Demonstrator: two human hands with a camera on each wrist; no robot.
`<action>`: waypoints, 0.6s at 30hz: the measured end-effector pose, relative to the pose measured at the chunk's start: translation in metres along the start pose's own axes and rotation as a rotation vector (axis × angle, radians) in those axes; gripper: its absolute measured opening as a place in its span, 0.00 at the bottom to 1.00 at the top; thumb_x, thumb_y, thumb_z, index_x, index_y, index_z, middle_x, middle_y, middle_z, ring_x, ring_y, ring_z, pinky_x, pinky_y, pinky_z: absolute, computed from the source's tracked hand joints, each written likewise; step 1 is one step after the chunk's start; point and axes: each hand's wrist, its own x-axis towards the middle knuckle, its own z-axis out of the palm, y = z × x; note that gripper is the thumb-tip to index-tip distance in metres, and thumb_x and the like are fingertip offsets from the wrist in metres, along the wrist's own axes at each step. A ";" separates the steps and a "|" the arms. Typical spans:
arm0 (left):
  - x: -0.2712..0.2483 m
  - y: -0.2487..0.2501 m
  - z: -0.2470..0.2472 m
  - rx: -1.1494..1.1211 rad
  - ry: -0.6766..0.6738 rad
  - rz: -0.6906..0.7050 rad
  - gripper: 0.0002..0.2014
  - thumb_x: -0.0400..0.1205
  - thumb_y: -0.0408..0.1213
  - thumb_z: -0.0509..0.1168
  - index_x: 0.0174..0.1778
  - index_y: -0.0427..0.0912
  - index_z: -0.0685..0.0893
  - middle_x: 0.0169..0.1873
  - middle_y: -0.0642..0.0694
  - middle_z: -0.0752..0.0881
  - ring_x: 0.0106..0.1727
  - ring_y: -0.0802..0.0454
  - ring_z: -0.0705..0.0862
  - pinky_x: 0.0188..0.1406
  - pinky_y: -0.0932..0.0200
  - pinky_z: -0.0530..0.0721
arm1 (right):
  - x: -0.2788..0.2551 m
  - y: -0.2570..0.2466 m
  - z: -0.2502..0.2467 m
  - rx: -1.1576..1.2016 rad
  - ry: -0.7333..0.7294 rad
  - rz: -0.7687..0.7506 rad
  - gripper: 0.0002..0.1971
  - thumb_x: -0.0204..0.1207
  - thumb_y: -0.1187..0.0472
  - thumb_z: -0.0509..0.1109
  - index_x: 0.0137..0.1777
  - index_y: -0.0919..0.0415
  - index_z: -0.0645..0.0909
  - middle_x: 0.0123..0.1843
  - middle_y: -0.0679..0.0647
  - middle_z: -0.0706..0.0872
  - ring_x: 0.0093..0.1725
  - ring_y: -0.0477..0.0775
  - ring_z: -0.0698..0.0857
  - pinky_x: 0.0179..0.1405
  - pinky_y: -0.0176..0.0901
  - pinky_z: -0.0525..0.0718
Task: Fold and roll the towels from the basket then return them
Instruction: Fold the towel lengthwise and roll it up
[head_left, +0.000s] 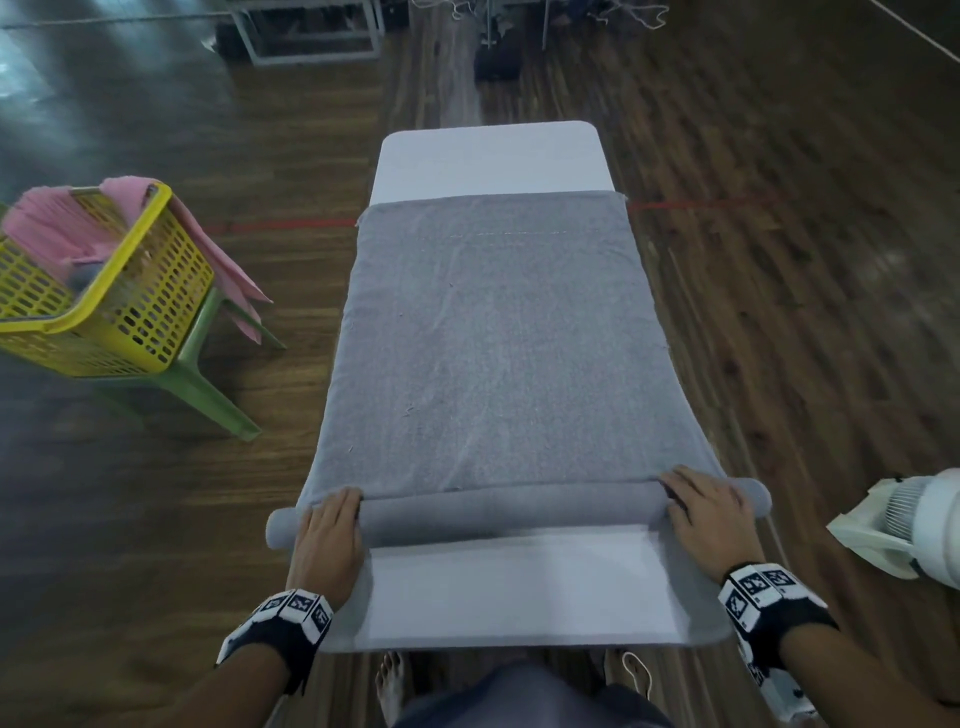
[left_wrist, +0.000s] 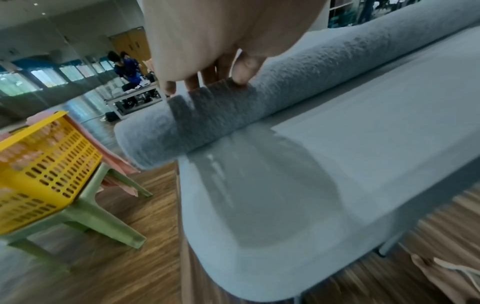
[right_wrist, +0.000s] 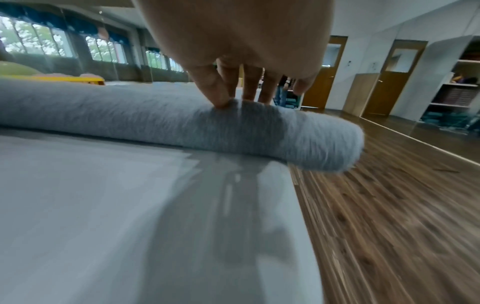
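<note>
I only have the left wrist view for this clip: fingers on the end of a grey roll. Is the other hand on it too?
Observer: Yes. The right hand presses the opposite end of the grey towel roll.
Operator: How much is left to roll?
Observer: Most of it; the head view shows it lying flat, reaching far up the white table.
Operator: Anything in the yellow basket?
Observer: A pink towel sits in the yellow basket, draped over its rim.
</note>
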 end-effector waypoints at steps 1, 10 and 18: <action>-0.001 0.000 0.004 -0.043 -0.029 -0.003 0.20 0.79 0.35 0.55 0.68 0.41 0.76 0.65 0.44 0.81 0.68 0.43 0.77 0.73 0.44 0.71 | -0.004 0.001 0.004 0.010 -0.020 -0.026 0.23 0.82 0.45 0.56 0.73 0.49 0.76 0.73 0.47 0.78 0.74 0.52 0.74 0.75 0.58 0.62; -0.016 -0.026 0.009 -0.046 -0.069 -0.020 0.22 0.64 0.30 0.75 0.54 0.49 0.82 0.47 0.50 0.87 0.50 0.48 0.85 0.56 0.50 0.83 | -0.022 -0.021 0.028 0.060 0.003 -0.019 0.24 0.59 0.62 0.81 0.57 0.52 0.83 0.54 0.50 0.88 0.56 0.58 0.86 0.65 0.59 0.73; -0.027 -0.009 0.009 -0.048 -0.061 -0.014 0.22 0.63 0.27 0.75 0.54 0.44 0.85 0.48 0.50 0.84 0.46 0.50 0.83 0.49 0.53 0.84 | -0.035 -0.009 0.027 0.073 0.016 0.062 0.18 0.61 0.54 0.79 0.52 0.48 0.86 0.49 0.46 0.89 0.51 0.55 0.86 0.60 0.57 0.75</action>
